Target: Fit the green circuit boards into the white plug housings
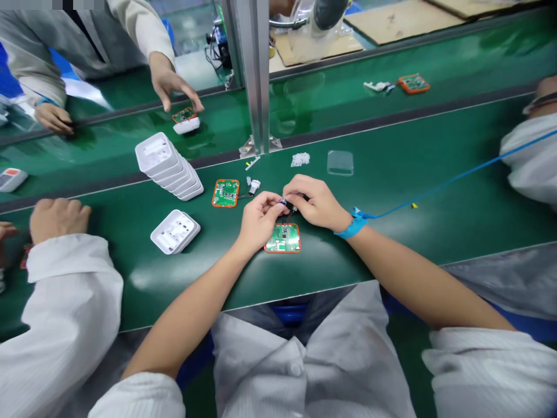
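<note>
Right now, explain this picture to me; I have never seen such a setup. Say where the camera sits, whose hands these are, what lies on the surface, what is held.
One camera, worn on a person's head, looks down at their own arms. The left hand and right hand pinch a small wired part above an orange-edged circuit board on the green surface. A blue strap circles the right wrist. To the left lie a second board, a single white shell and a stack of shells. Other hands are co-workers'; a far hand reaches over a board in a shell.
</note>
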The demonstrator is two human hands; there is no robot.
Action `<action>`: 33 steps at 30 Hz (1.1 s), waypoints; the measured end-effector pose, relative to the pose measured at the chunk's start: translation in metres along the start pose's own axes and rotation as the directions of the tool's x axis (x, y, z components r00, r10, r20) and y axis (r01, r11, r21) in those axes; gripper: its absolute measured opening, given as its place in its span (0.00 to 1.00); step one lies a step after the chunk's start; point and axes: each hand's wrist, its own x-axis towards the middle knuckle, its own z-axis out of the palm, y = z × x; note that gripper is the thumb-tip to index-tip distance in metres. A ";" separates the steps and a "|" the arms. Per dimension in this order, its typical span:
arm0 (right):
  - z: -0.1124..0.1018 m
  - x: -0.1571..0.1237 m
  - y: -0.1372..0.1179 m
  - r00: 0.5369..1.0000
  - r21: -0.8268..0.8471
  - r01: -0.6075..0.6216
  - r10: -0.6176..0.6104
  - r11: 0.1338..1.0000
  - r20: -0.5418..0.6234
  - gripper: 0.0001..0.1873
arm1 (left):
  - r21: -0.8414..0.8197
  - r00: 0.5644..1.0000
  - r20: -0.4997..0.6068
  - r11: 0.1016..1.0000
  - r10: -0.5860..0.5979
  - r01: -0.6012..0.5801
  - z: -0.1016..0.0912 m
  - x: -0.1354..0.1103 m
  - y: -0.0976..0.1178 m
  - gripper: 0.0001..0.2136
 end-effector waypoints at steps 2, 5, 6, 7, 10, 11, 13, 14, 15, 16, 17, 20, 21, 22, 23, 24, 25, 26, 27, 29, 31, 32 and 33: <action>0.001 0.000 0.000 1.000 0.010 0.004 -0.004 1.000 0.001 0.10 | 0.002 1.000 0.010 1.000 -0.013 0.013 0.000 -0.001 0.001 0.05; 0.000 0.000 0.000 1.000 0.029 -0.004 0.004 1.000 0.004 0.10 | -0.020 1.000 0.023 1.000 -0.020 0.021 0.000 -0.001 0.003 0.04; 0.000 0.000 0.000 1.000 0.033 -0.009 0.009 0.999 0.008 0.11 | -0.028 0.999 0.024 0.999 -0.026 0.026 0.000 -0.001 0.004 0.04; 0.000 0.000 0.000 1.000 0.034 -0.012 0.012 0.999 0.011 0.11 | -0.034 0.999 0.023 0.999 -0.034 0.034 0.000 -0.001 0.004 0.04; 0.001 -0.001 -0.001 1.000 0.015 0.011 -0.011 1.000 -0.003 0.12 | -0.027 0.998 0.030 0.998 -0.058 0.059 -0.001 0.000 0.004 0.04; 0.001 -0.002 -0.001 1.000 0.001 0.027 -0.027 1.000 -0.015 0.13 | -0.020 0.997 0.040 0.998 -0.064 0.065 -0.001 0.001 0.004 0.04; 0.002 -0.003 -0.002 0.998 -0.029 0.055 -0.056 0.998 -0.033 0.13 | -0.004 0.995 0.065 0.997 -0.073 0.073 -0.002 0.002 0.004 0.04; 0.002 -0.004 -0.002 0.997 -0.041 0.063 -0.065 0.997 -0.035 0.13 | 0.005 0.994 0.077 0.997 -0.077 0.077 -0.003 0.003 0.004 0.04; 0.003 -0.004 -0.003 0.997 -0.047 0.068 -0.070 0.997 -0.037 0.13 | 0.013 0.993 0.088 0.997 -0.081 0.081 -0.004 0.004 0.004 0.04; 0.003 -0.004 -0.003 0.997 -0.047 0.069 -0.071 0.997 -0.036 0.14 | 0.019 0.992 0.097 0.996 -0.085 0.083 -0.005 0.005 0.004 0.05; 0.004 -0.004 -0.002 0.997 -0.040 0.068 -0.070 0.997 -0.033 0.14 | 0.022 0.990 0.107 0.996 -0.089 0.087 -0.006 0.006 0.004 0.05; 0.005 -0.003 -0.001 0.996 0.009 0.091 -0.091 0.996 -0.010 0.14 | 0.020 0.986 0.134 0.995 -0.101 0.099 -0.009 0.007 0.005 0.07; 0.006 -0.003 -0.001 0.994 0.027 0.106 -0.106 0.994 0.006 0.14 | 0.021 0.984 0.142 0.995 -0.104 0.102 -0.010 0.007 0.005 0.07; 0.006 -0.003 -0.001 0.992 0.043 0.121 -0.123 0.992 0.025 0.15 | 0.025 0.983 0.148 0.994 -0.108 0.106 -0.010 0.007 0.005 0.08; 0.006 -0.002 -0.001 0.989 0.055 0.137 -0.139 0.989 0.043 0.15 | 0.032 0.982 0.151 0.994 -0.112 0.108 -0.010 0.007 0.004 0.09; 0.007 -0.002 -0.001 0.987 0.060 0.147 -0.151 0.987 0.057 0.15 | 0.042 0.982 0.153 0.993 -0.113 0.108 -0.009 0.006 0.004 0.10; 0.007 -0.002 -0.001 0.986 0.055 0.152 -0.155 0.987 0.060 0.14 | 0.061 0.981 0.158 0.993 -0.114 0.105 -0.009 0.006 0.005 0.11; 0.006 -0.002 -0.001 0.987 0.042 0.150 -0.152 0.988 0.053 0.14 | 0.097 0.981 0.160 0.991 -0.106 0.091 -0.009 0.004 0.006 0.12; 0.006 -0.002 -0.002 0.989 0.024 0.139 -0.140 0.990 0.043 0.13 | 0.162 0.985 0.154 0.985 -0.078 0.053 -0.010 0.002 0.009 0.12; 0.003 -0.001 -0.003 0.996 -0.003 0.082 -0.082 0.997 0.031 0.12 | 0.387 0.989 0.138 0.915 0.060 -0.109 -0.018 -0.007 0.019 0.13; -0.002 -0.001 -0.005 0.994 -0.002 -0.005 0.005 1.000 0.107 0.11 | 0.657 0.959 0.126 0.703 0.252 -0.272 -0.036 -0.021 0.035 0.14; -0.004 0.000 -0.006 0.981 -0.003 -0.045 0.045 0.999 0.186 0.10 | 0.765 0.938 0.123 0.571 0.325 -0.298 -0.050 -0.029 0.044 0.15; -0.007 -0.001 -0.008 0.960 -0.023 -0.076 0.080 0.997 0.270 0.09 | 0.851 0.925 0.087 0.455 0.370 -0.262 -0.066 -0.037 0.054 0.16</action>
